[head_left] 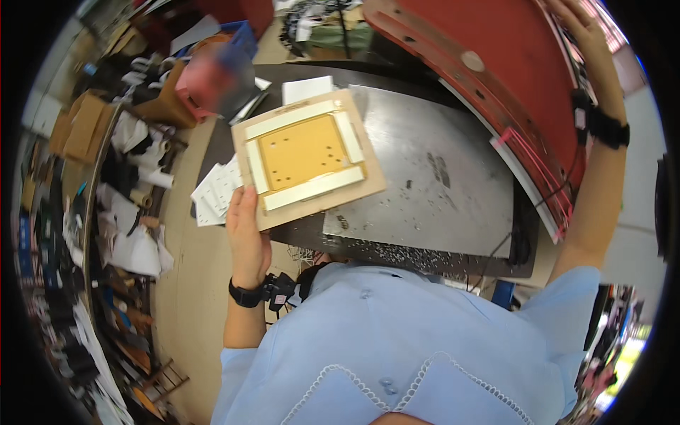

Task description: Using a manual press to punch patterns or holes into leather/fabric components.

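My left hand [244,216] is closed on the lower left corner of a square pale board [372,177], which carries white strips around a yellow panel [297,149] dotted with small holes. The board is held above a dark table [283,74] and overlaps a metal plate [460,191] lying there. White cards [209,202] with small marks lie just left of the board. My right hand [581,25] is raised at the upper right beside a large red raised panel [510,71], its fingers stretched toward the panel's top edge, their tips partly out of view.
Dark specks cover the table's front edge. Pink cords [538,173] and a dark cable run along the red panel's lower side. Cardboard boxes [88,124], a blue crate [241,39] and cluttered shelves surround the left side. A blurred pink-and-grey shape sits behind the board.
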`<action>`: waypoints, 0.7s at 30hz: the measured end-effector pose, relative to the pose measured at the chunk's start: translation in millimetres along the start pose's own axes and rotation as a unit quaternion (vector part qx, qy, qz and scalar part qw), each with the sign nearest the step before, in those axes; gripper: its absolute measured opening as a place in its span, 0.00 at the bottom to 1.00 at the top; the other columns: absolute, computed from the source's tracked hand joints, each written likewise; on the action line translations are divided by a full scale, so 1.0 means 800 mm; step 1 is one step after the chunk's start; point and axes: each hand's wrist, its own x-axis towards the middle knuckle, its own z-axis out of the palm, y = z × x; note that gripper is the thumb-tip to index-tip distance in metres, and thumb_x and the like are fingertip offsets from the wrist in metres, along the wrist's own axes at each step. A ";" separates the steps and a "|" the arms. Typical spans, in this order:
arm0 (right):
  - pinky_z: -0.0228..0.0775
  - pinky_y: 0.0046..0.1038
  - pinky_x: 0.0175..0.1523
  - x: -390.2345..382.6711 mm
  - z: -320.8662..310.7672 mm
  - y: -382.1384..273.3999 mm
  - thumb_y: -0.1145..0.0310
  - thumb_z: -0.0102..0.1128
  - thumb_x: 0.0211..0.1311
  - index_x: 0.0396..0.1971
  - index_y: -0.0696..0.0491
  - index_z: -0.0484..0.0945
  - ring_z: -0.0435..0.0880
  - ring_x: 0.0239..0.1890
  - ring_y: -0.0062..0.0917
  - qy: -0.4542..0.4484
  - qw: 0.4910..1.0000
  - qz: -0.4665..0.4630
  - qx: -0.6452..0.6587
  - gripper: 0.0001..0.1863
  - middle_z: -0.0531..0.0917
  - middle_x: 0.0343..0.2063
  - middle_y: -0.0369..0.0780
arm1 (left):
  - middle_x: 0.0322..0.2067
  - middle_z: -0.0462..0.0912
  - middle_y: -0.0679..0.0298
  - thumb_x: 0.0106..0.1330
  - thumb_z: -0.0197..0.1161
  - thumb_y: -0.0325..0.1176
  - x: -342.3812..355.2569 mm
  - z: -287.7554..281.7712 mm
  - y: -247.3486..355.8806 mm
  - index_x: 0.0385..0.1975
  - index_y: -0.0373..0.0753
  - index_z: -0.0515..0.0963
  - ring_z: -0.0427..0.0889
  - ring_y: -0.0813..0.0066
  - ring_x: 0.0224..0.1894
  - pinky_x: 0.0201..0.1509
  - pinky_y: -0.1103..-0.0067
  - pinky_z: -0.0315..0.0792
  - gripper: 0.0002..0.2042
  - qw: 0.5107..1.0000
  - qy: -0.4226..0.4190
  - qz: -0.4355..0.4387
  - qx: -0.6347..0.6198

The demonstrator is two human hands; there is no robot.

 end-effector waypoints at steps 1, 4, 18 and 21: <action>0.72 0.25 0.53 -0.038 0.004 -0.009 0.63 0.59 0.69 0.48 0.65 0.77 0.82 0.46 0.24 -0.022 0.997 0.048 -0.050 0.19 0.84 0.44 0.44 | 0.43 0.82 0.65 0.76 0.52 0.43 0.006 0.001 -0.001 0.47 0.39 0.75 0.80 0.81 0.44 0.48 0.80 0.75 0.14 0.999 -0.042 -0.006 0.007; 0.74 0.24 0.47 -0.145 0.083 -0.033 0.63 0.56 0.70 0.48 0.59 0.79 0.83 0.40 0.21 -0.217 0.968 0.104 -0.067 0.16 0.85 0.38 0.38 | 0.43 0.82 0.63 0.76 0.54 0.40 0.004 0.013 -0.002 0.48 0.35 0.73 0.82 0.81 0.44 0.48 0.82 0.75 0.14 0.996 -0.085 -0.034 -0.020; 0.67 0.18 0.26 -0.348 0.176 0.037 0.53 0.54 0.72 0.48 0.56 0.75 0.77 0.24 0.17 0.054 0.850 0.441 0.284 0.21 0.79 0.29 0.34 | 0.45 0.80 0.57 0.76 0.48 0.49 0.054 0.156 -0.048 0.52 0.28 0.72 0.83 0.72 0.44 0.42 0.75 0.81 0.24 0.915 -0.342 -0.195 0.083; 0.71 0.20 0.30 -0.312 0.168 0.090 0.52 0.53 0.72 0.47 0.57 0.75 0.79 0.26 0.19 0.060 0.846 0.416 0.327 0.21 0.81 0.30 0.39 | 0.40 0.83 0.55 0.76 0.49 0.47 0.125 0.185 -0.062 0.50 0.30 0.74 0.85 0.67 0.32 0.35 0.74 0.83 0.22 0.893 -0.395 -0.156 0.150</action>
